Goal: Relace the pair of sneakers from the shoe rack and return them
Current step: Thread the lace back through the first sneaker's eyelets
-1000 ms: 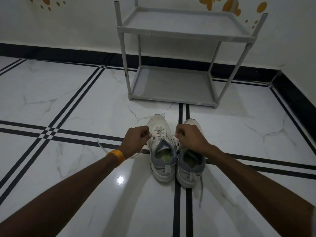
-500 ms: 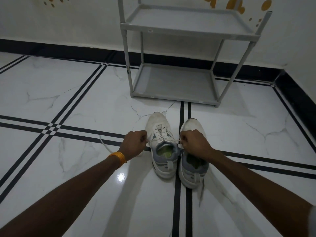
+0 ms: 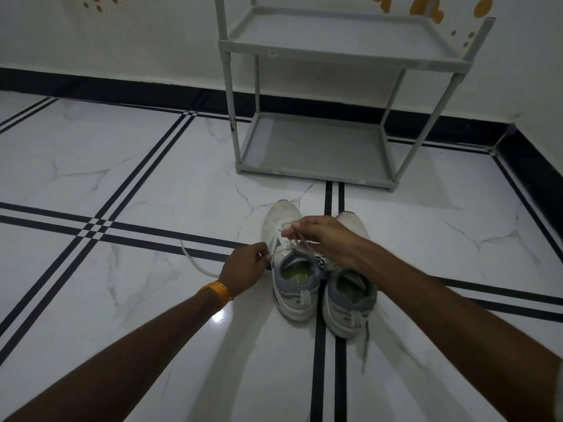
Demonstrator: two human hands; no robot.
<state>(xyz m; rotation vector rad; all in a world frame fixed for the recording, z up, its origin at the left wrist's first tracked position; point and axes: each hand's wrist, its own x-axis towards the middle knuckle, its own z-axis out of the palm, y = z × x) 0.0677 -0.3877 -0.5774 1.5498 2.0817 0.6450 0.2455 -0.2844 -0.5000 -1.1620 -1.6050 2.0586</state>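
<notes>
Two white and grey sneakers stand side by side on the floor, toes pointing away from me. The left sneaker [image 3: 285, 226] has a white lace [image 3: 281, 250] running across its tongue. My left hand [image 3: 243, 268] pinches one end of that lace at the shoe's left side. My right hand [image 3: 326, 239] reaches over the tongue and grips the other lace end above the eyelets. The right sneaker [image 3: 350, 300] sits partly under my right wrist, and a loose lace [image 3: 365, 336] trails behind its heel.
A grey two-shelf shoe rack [image 3: 316, 175] with nothing on it stands against the wall, just beyond the sneakers. A loose lace end [image 3: 195, 263] lies on the white marble floor left of my left hand. A black skirting and a wall corner close the right side.
My right hand has moved left from the right sneaker's side to over the left sneaker's tongue, lifting the lace. My left hand has dropped slightly lower and stays at the shoe's left.
</notes>
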